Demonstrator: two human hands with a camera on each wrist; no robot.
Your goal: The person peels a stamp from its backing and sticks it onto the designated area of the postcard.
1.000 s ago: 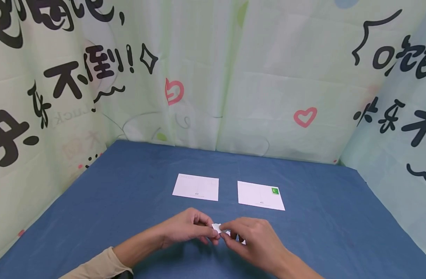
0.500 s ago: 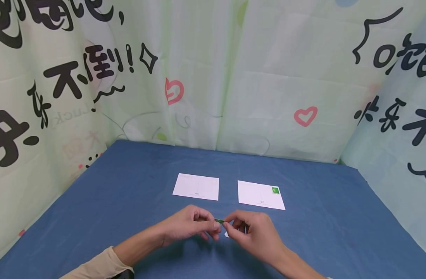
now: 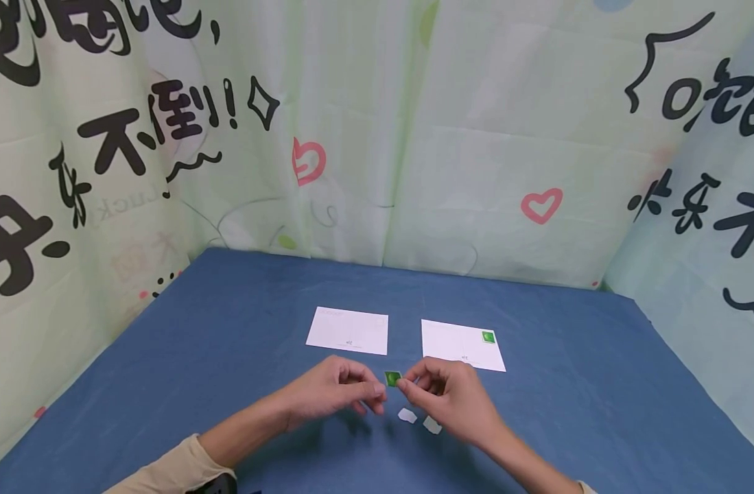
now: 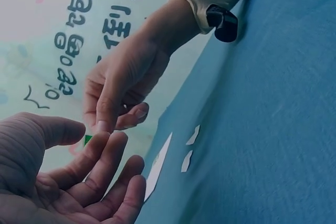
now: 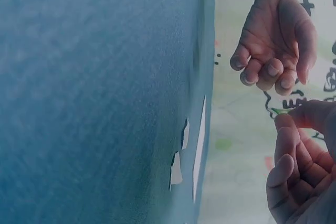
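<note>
My right hand (image 3: 447, 394) pinches a small green postage stamp (image 3: 392, 379) between thumb and index finger, its green face toward the head camera. In the right wrist view the stamp (image 5: 281, 111) shows nearly edge-on at the fingertips. My left hand (image 3: 339, 391) hovers just left of the stamp, fingers loosely bent and holding nothing; its thumb stands apart from the fingers in the left wrist view. Beyond the hands lie two white postcards: a left one (image 3: 347, 331) without a stamp, and a right one (image 3: 457, 341) bearing a green stamp (image 3: 488, 337) at its upper right.
Two torn white paper scraps, one (image 3: 407, 415) nearer the left hand and another (image 3: 432, 425) by the right wrist, lie on the blue cloth-covered table (image 3: 241, 329). A pale printed curtain (image 3: 463, 137) encloses the back and sides.
The stamp has turned from its white back to its green face and moved slightly away from me. My left fingers have let go of it. Both paper scraps have come into fuller view.
</note>
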